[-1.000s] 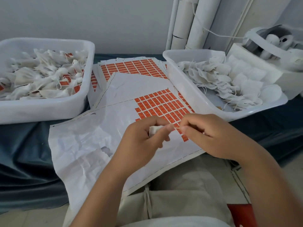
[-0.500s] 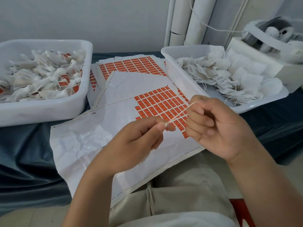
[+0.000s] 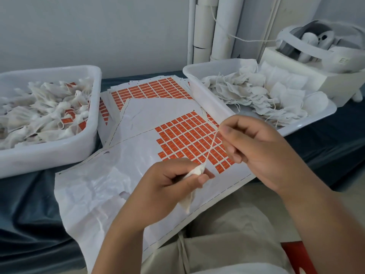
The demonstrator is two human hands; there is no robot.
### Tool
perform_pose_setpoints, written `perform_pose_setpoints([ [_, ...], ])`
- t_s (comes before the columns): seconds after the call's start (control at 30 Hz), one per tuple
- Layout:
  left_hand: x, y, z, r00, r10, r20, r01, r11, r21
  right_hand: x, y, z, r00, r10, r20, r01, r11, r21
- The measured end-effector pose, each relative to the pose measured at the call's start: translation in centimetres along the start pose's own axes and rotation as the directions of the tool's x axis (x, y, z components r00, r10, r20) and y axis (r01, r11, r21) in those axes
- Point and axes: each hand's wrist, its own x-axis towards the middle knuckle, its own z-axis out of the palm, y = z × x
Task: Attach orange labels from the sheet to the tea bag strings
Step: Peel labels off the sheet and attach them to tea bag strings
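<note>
My left hand grips a small white tea bag, whose lower corner hangs below the fingers. Its pale string runs taut up and right to my right hand, which pinches the string's end between thumb and forefinger. Both hands hover over the label sheet, a crumpled white backing with a block of orange labels left at its right part. No label is on the string that I can see.
A white tub on the left holds tea bags with orange labels. A white tray on the right holds plain tea bags with loose strings. More label sheets lie behind. A white machine and tubes stand at the back right.
My hands have moved apart, drawing the string out straight. The left hand dropped lower with the tea bag now showing below it; the right hand stayed up with the string end.
</note>
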Motion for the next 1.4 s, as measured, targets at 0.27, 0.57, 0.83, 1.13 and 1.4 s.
perform_pose_setpoints([
  [0.27, 0.5, 0.1, 1.2, 0.965, 0.018, -0.261, -0.055, 0.989, -0.137, -0.4, 0.8, 2.3, 0.996, 0.027, 0.089, -0.013, 0.988, -0.155],
  [0.57, 0.5, 0.8, 0.8, 0.921, -0.08, -0.382, 0.03, 0.99, -0.136, -1.3, -0.3, 2.3, 0.984, 0.087, 0.153, -0.005, 0.884, -0.468],
  [0.83, 0.3, -0.4, 0.5, 0.962, 0.002, -0.271, 0.128, 0.879, 0.459, -1.8, -2.0, 1.5, 0.966, -0.155, 0.209, 0.259, 0.513, -0.818],
  [1.13, -0.4, 0.0, 0.8, 0.982, -0.139, 0.127, 0.052, 0.846, 0.53, -1.4, -1.4, 1.4, 0.903, -0.188, 0.387, 0.429, 0.475, -0.769],
  [1.4, -0.2, -0.9, 1.4, 0.97, -0.06, 0.236, -0.041, 0.915, 0.402, -0.3, 0.6, 1.0, 0.955, -0.102, 0.278, 0.261, 0.734, -0.627],
])
